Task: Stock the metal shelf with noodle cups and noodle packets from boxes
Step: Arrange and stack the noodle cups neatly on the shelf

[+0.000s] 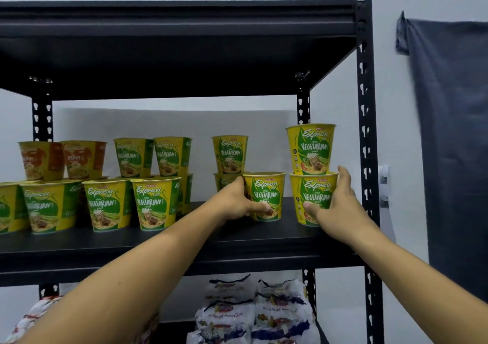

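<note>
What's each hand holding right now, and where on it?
The left hand grips the single vegetarian cup round its left side; the right hand grips the right-hand stack's bottom cup round its right side.

Metal shelf (184, 235), middle board. Left grip (235, 201) holds a single noodle cup (264, 197) upright on the board, thumb in front, fingers behind. Right grip (335, 203) holds the lower cup (314, 189) of a two-high stack just beside it at the right end; upper cup (311, 149) upright. Further green cups (132, 180) stand stacked to the left, orange cups (63, 159) at far left. Noodle packets (264, 309) lie piled on the board below.
</note>
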The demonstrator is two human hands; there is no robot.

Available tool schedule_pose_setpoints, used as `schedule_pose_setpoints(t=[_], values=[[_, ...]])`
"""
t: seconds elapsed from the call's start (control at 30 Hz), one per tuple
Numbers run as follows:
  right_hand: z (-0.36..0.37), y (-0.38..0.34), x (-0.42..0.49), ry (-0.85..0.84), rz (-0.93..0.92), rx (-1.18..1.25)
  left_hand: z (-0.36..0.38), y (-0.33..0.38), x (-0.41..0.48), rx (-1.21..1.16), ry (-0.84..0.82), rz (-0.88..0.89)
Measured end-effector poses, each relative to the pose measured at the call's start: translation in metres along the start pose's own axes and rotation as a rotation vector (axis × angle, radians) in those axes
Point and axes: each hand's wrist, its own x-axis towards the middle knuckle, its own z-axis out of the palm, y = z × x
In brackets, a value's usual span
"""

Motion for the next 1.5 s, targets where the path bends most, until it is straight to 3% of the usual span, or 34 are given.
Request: schedule_pose_setpoints(t=[0.63,1.03,1.5], values=[[0.004,0.01,-0.003,0.001,-0.059,0.003,0.023,0.013,0.043,0.021,-0.068,-0.047],[0.004,0.012,-0.002,-0.02,-0.044,0.017,0.028,0.021,0.05,0.219,-0.03,-0.065],[0.002,0.011,-0.001,-0.041,-0.055,0.009,0.03,0.029,0.034,0.291,-0.037,-0.095]])
